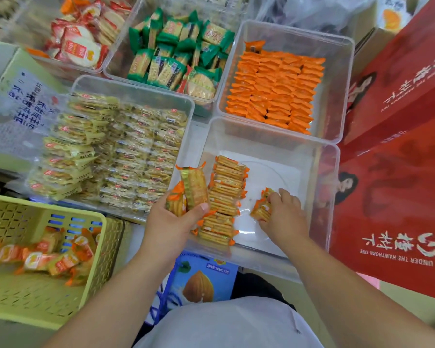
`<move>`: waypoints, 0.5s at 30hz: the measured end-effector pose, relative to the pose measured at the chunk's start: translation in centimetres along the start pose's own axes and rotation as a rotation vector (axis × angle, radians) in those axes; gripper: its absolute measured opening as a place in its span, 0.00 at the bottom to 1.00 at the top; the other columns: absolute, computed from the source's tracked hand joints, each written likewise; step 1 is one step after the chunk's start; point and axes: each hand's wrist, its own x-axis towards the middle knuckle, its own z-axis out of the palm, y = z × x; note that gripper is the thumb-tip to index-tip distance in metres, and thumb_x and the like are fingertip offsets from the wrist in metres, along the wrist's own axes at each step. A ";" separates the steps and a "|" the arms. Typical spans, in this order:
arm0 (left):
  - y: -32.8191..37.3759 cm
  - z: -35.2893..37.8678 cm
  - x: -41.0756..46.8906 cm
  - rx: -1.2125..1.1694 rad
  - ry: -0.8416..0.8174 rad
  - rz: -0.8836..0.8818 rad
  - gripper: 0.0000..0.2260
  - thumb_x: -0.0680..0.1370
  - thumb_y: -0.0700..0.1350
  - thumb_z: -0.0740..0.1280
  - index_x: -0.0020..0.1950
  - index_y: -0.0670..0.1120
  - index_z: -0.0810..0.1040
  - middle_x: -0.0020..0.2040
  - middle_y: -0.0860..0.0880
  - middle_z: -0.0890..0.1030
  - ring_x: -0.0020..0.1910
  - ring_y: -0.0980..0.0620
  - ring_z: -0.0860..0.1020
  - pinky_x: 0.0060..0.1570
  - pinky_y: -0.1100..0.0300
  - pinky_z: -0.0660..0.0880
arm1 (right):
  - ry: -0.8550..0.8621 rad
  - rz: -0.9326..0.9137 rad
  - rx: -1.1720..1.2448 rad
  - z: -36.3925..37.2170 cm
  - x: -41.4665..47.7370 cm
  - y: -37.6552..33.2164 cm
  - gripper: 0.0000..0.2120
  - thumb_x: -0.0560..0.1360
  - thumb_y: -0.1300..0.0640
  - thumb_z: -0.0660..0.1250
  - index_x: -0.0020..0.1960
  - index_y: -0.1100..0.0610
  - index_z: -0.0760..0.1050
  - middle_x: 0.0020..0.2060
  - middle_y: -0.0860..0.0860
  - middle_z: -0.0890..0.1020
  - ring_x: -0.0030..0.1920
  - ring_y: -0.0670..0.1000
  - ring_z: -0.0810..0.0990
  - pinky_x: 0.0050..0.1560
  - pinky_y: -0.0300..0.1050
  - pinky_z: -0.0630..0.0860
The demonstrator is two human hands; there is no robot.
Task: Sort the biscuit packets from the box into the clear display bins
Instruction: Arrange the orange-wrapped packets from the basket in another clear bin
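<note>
— What do we hold?
— Our left hand (176, 222) grips two crinkly, orange-ended biscuit packets (192, 190) at the clear bin's (274, 177) 9 o'clock rim. Our right hand (284, 217) pinches a single packet (261, 209) on its smooth white floor.
— Room?
— A ribbed packet row (226, 197) lines 9 o'clock. The floor is open from 12 to 3. The slotted yellow crate (35, 300) sits at 8.

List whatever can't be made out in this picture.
All in the head view:
- The packet under the right hand: its fingers cover most of it.
- How many packets the left hand holds: they overlap.
- Print on the pale yellow packets: blurred.
- The yellow basket: cut off by the left edge.
</note>
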 end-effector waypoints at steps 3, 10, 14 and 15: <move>0.3 -0.1 0.1 0.012 -0.033 0.001 0.12 0.74 0.38 0.77 0.54 0.51 0.83 0.44 0.55 0.88 0.42 0.59 0.86 0.35 0.71 0.78 | 0.020 -0.007 -0.101 -0.5 -0.1 -0.3 0.36 0.71 0.40 0.74 0.74 0.52 0.67 0.77 0.51 0.62 0.74 0.57 0.62 0.67 0.54 0.70; 1.5 1.7 3.8 0.798 -0.327 0.268 0.12 0.71 0.50 0.80 0.48 0.57 0.80 0.48 0.55 0.81 0.47 0.54 0.80 0.43 0.65 0.73 | 0.058 -0.049 -0.165 -0.9 -0.2 -0.5 0.32 0.67 0.39 0.75 0.68 0.48 0.75 0.77 0.49 0.62 0.78 0.56 0.56 0.71 0.54 0.59; 2.4 4.4 7.1 1.277 -0.547 0.462 0.18 0.68 0.52 0.80 0.53 0.46 0.82 0.62 0.46 0.75 0.60 0.45 0.77 0.55 0.55 0.74 | 0.150 0.001 0.078 -1.6 -0.2 -0.4 0.28 0.61 0.43 0.78 0.58 0.51 0.79 0.72 0.50 0.70 0.75 0.55 0.61 0.71 0.54 0.60; 2.6 5.1 7.9 1.371 -0.594 0.472 0.19 0.68 0.54 0.79 0.53 0.46 0.82 0.66 0.43 0.74 0.63 0.42 0.76 0.60 0.51 0.75 | 0.196 0.020 0.186 -1.9 -0.1 -0.5 0.26 0.60 0.45 0.78 0.55 0.52 0.78 0.69 0.51 0.73 0.74 0.56 0.64 0.71 0.55 0.62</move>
